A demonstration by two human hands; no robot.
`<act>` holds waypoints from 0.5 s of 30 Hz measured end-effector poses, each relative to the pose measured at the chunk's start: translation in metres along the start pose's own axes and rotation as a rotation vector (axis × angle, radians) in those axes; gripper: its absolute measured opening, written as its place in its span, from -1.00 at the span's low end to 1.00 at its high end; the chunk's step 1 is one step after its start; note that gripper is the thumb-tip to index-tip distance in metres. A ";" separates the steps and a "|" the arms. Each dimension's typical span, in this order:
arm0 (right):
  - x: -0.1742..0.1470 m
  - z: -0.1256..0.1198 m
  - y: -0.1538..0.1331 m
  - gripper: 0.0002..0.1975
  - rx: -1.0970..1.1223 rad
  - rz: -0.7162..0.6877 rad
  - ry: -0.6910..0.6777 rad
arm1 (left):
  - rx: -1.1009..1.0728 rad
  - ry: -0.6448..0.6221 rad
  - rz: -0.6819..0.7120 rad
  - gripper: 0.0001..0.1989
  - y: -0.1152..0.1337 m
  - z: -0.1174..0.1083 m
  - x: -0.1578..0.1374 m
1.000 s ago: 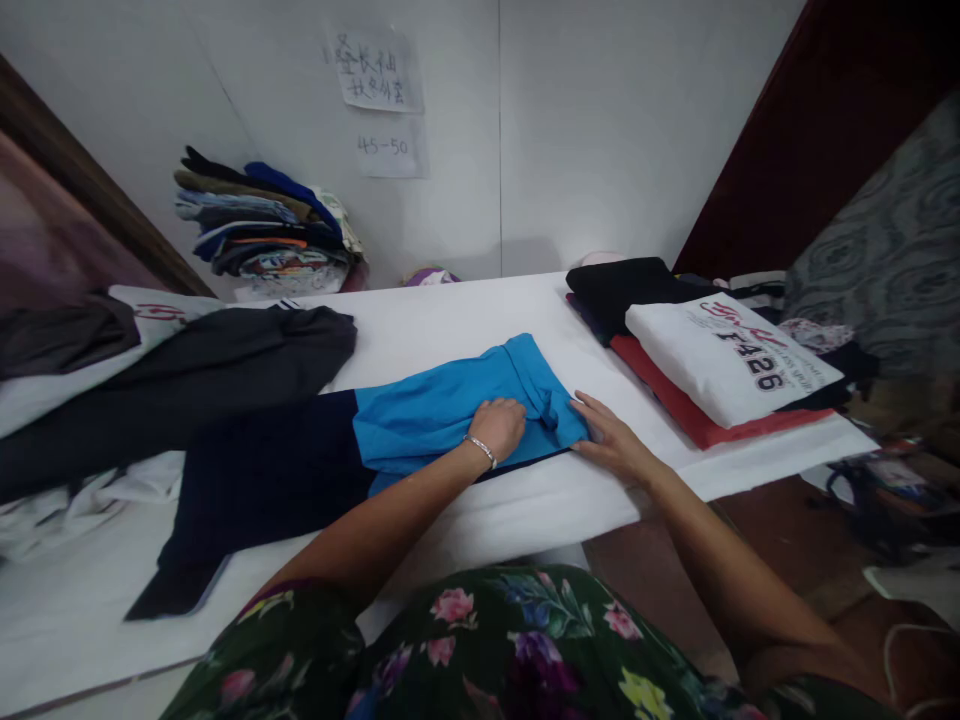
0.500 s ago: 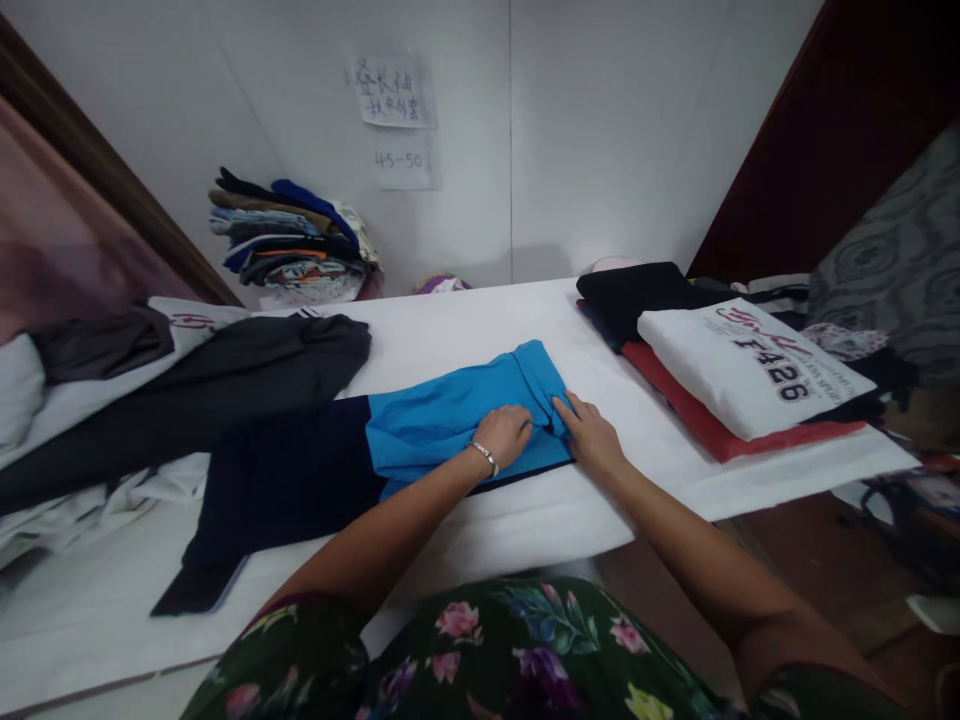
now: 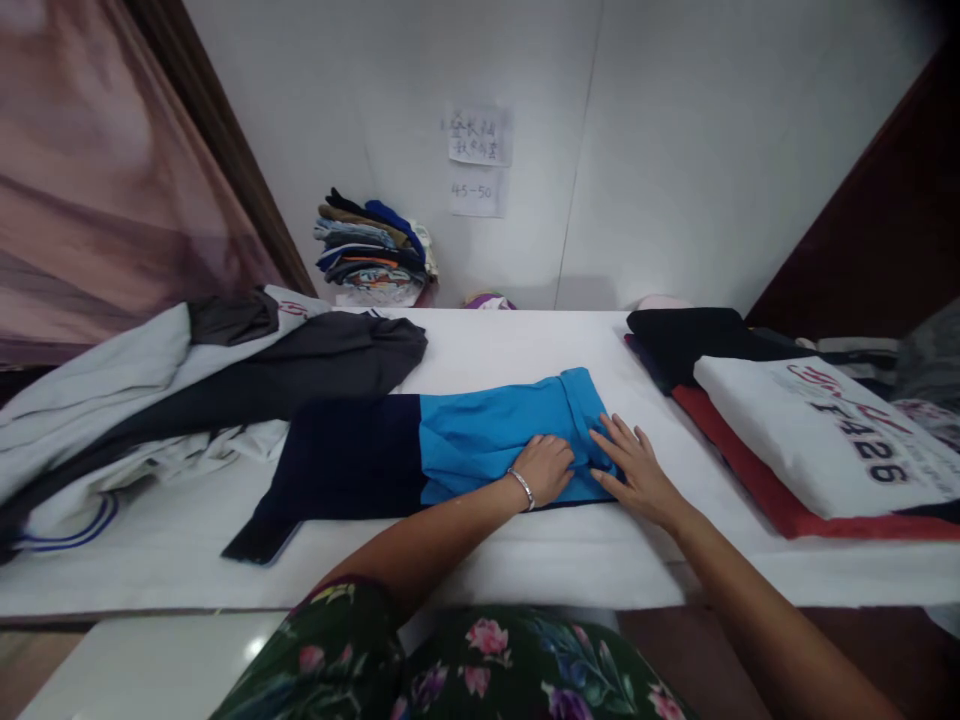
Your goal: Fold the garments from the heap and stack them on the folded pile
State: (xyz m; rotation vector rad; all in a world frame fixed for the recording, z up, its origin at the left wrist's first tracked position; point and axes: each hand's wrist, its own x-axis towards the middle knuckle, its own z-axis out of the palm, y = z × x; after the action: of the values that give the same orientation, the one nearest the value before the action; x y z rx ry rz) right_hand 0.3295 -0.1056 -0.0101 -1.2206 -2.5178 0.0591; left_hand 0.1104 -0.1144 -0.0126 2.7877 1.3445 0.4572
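A blue and navy garment [image 3: 495, 430] lies folded lengthwise on the white table, its bright blue part to the right and the navy part to the left. My left hand [image 3: 546, 468] rests on the blue part with its fingers curled down on the cloth. At the garment's right end, my right hand [image 3: 637, 472] has its fingers spread, the tips touching the turned-over blue edge. A dark flat piece [image 3: 262, 542] with a pale edge sticks out below the navy end; I cannot tell what it is.
Loose grey and white clothes [image 3: 322, 360] lie heaped on the left. A folded white printed top [image 3: 832, 430] sits on a red garment [image 3: 772, 500] at the right, beside black clothes [image 3: 690, 330]. Behind is a clothes stack [image 3: 375, 245]; paper notes [image 3: 478, 190] hang on the wall.
My right hand's fingers have opened and spread at the garment's right end. My left hand stays on the blue cloth. The camera view has turned to the left.
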 end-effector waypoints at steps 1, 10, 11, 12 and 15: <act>0.005 0.002 -0.001 -0.41 -0.034 -0.006 -0.002 | 0.003 -0.002 -0.006 -0.83 0.001 -0.001 0.001; 0.014 0.035 0.003 -0.44 -0.221 -0.034 -0.061 | 0.016 0.036 -0.144 -0.66 -0.024 -0.043 -0.030; 0.012 0.035 0.003 -0.44 -0.223 -0.035 -0.052 | 0.050 0.053 -0.212 -0.60 -0.033 -0.046 -0.039; 0.011 0.034 0.004 -0.44 -0.221 -0.036 -0.049 | 0.079 0.054 -0.284 -0.54 -0.042 -0.047 -0.049; 0.010 0.030 0.005 -0.41 -0.188 -0.033 -0.079 | 0.081 0.002 -0.427 -0.40 -0.064 -0.040 -0.073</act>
State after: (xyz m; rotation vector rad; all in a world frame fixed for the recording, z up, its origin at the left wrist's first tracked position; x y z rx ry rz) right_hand 0.3179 -0.0916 -0.0365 -1.2685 -2.6610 -0.1439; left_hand 0.0075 -0.1344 -0.0016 2.4464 1.9278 0.3928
